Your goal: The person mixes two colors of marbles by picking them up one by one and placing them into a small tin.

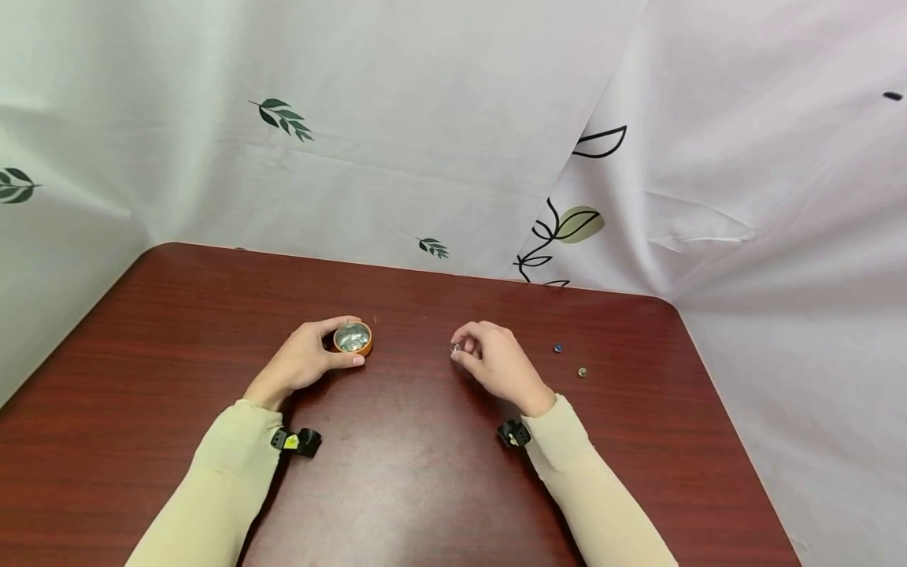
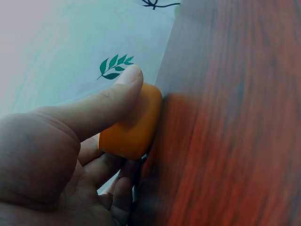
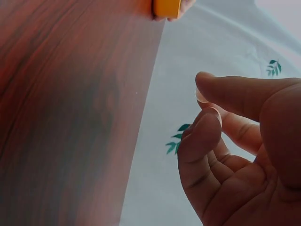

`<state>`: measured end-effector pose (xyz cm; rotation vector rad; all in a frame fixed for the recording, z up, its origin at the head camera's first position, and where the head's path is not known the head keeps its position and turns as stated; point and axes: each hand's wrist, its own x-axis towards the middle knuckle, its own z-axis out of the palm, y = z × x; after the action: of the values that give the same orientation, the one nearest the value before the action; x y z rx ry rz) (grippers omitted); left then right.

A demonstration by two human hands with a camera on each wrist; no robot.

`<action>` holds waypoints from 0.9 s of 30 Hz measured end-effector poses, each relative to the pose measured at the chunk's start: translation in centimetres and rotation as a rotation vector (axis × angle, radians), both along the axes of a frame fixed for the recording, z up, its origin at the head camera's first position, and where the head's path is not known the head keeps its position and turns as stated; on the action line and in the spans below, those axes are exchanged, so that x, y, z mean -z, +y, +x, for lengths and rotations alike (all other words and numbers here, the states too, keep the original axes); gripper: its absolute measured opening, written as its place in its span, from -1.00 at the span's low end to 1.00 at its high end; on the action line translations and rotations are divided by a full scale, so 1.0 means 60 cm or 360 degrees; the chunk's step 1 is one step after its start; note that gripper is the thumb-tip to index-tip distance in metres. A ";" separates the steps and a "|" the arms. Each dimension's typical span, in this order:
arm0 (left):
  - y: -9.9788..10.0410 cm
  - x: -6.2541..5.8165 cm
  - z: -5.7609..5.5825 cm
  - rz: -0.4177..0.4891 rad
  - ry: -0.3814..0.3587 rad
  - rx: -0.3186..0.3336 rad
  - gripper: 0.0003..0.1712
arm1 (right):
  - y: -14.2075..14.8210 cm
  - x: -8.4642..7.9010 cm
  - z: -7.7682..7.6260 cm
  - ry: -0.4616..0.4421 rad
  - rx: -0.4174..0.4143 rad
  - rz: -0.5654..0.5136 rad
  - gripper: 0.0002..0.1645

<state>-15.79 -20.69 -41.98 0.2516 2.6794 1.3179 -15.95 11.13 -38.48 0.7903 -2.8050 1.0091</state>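
A small round orange container (image 1: 368, 345) is on the table at the left, with shiny, glassy-looking contents (image 1: 352, 337). The left hand (image 1: 306, 356) grips it from its left, thumb on the near side and fingers on the far side; its smooth orange wall (image 2: 134, 129) shows in the left wrist view. To the right of the container, the right hand (image 1: 498, 362) pinches a small clear, shiny piece (image 1: 455, 347) between thumb and fingertip, too small to identify. Beyond that hand lie a small blue piece (image 1: 557, 347) and a small yellowish piece (image 1: 583, 372).
The reddish-brown wooden table (image 1: 397, 449) has rounded far corners. White cloth (image 1: 397, 157) with leaf prints hangs behind it and along both sides. Black straps with small devices sit at the left wrist (image 1: 298, 442) and the right wrist (image 1: 513, 432).
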 end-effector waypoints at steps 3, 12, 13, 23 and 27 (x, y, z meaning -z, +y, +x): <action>0.000 0.000 -0.001 -0.0004 -0.0001 -0.0001 -0.24 | -0.009 -0.001 0.000 0.0004 0.0000 -0.0009 -0.92; 0.000 0.002 -0.001 -0.0013 0.0023 0.0004 -0.24 | -0.038 -0.001 -0.002 -0.0003 -0.0016 -0.0029 -0.93; 0.000 0.002 -0.001 -0.0012 0.0026 0.0005 -0.24 | -0.041 0.000 -0.003 -0.0006 -0.0017 -0.0029 -0.93; 0.002 0.001 -0.002 -0.0010 0.0035 0.0008 -0.25 | -0.079 0.002 -0.006 -0.0022 -0.0055 -0.0061 -0.94; 0.002 0.002 -0.002 -0.0008 0.0048 0.0008 -0.26 | -0.097 0.004 -0.008 -0.0058 -0.0060 -0.0064 -0.92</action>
<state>-15.89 -20.59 -42.11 0.2798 2.7048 1.3164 -16.40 5.33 -38.69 0.8313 -2.8005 1.0929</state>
